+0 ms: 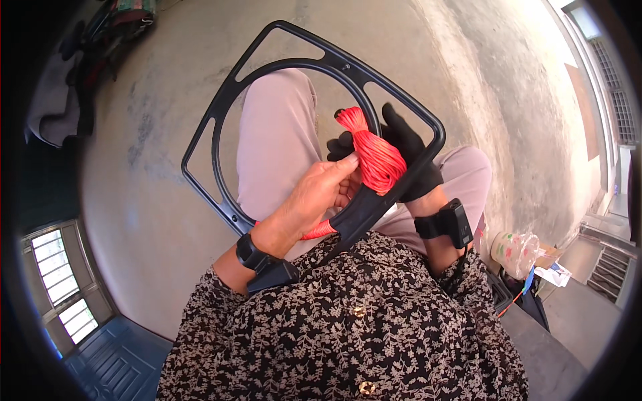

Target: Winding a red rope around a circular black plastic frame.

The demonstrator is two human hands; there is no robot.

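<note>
A black rectangular frame with a round ring inside it is tilted above my lap. Against the ring's right side lies a bundle of red cord, gathered tight near its top. My bare left hand is closed, its thumb pressed on the bundle's left edge; the curled fingertips are partly hidden. My right hand, in a black glove, reaches around the ring from behind the bundle. Its fingers show inside the ring and its thumb points up outside it. More red cord is wound around the ring's lower part, beside my left wrist.
My bent knees lie under the frame. To the right stand a clear plastic container and a dark bag. A blue panelled surface is at lower left, and dark items lie at far left. Concrete floor surrounds me.
</note>
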